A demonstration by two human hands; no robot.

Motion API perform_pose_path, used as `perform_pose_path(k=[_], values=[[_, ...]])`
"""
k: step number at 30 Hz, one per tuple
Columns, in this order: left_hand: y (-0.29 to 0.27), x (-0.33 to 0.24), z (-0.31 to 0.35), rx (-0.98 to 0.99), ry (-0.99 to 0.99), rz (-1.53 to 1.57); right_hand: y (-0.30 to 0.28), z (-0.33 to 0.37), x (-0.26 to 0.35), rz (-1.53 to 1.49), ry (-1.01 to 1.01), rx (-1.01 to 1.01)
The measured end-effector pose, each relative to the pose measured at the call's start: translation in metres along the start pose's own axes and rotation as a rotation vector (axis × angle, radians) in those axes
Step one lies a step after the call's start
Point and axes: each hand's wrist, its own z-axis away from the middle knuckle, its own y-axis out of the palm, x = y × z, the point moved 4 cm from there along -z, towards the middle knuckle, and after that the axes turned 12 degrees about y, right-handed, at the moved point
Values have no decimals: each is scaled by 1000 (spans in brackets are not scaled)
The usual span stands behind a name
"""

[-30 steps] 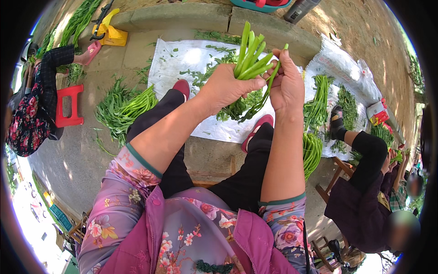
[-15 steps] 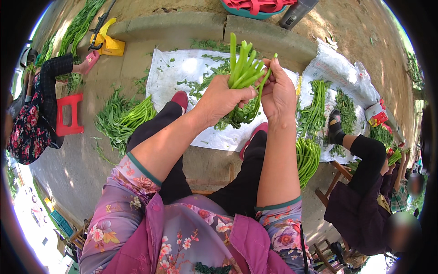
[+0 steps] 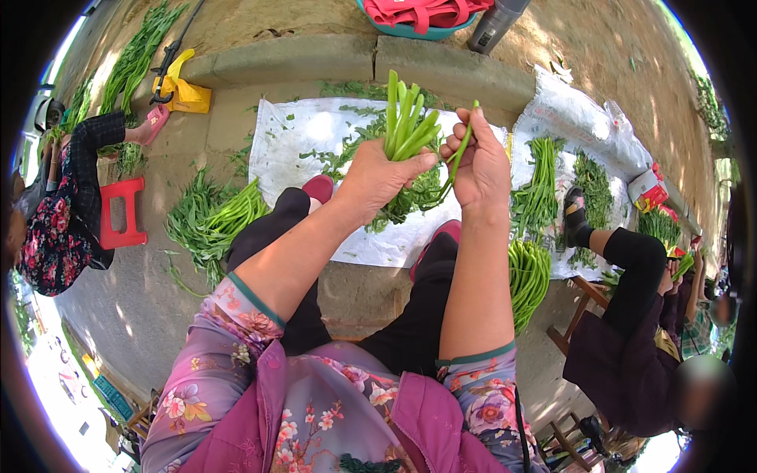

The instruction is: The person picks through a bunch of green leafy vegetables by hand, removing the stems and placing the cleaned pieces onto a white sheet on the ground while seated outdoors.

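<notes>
Left hand [image 3: 385,173]: closed around a bunch of green stems [image 3: 408,130], above the white sheet [image 3: 285,150].
Right hand [image 3: 481,165]: pinching one stem [image 3: 460,162], just right of it.
Leafy pile [image 3: 209,217]: left, beside the leg.
Stem bundle [image 3: 529,284]: right, past the forearm.
Curb [image 3: 292,60]: bounds the far side.
Pavement [image 3: 158,303]: runs between red stool [image 3: 132,236] and leafy pile.

Bright daylight is seen, with sun broken into dappled spots on the concrete pavement [image 3: 165,292] and dirt ground [image 3: 607,63]. The white plastic sheet [image 3: 319,124] is nearly blown out in one patch; the lower-left background is badly overexposed. Soft shade is cast elsewhere. The bundled green stems [image 3: 406,130] are rendered fairly sharply. The curb [image 3: 292,61] is bowed by the fisheye, corners are blacked out, the rim is blue-fringed, and a co-worker's head [image 3: 707,392] is blurred.
</notes>
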Motion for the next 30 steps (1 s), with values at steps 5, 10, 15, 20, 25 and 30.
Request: perform_pose_path(k=[5, 10, 15, 20, 25, 30], values=[[7, -6, 1, 37, 35, 35, 6, 0, -8, 73, 11, 9], [2, -1, -3, 45, 17, -16, 16, 1, -14, 102, 39, 12], [-6, -10, -1, 27, 67, -68, 23, 0, -19, 154, 44, 34], [-12, -13, -1, 27, 36, -32, 32, 3, -22, 100, -30, 87], [-20, -6, -5, 52, 29, 67, 37, 5, -18, 61, -135, 216], [-16, -8, -6, -3, -17, 218, 39, 8, -14, 120, -248, 276]])
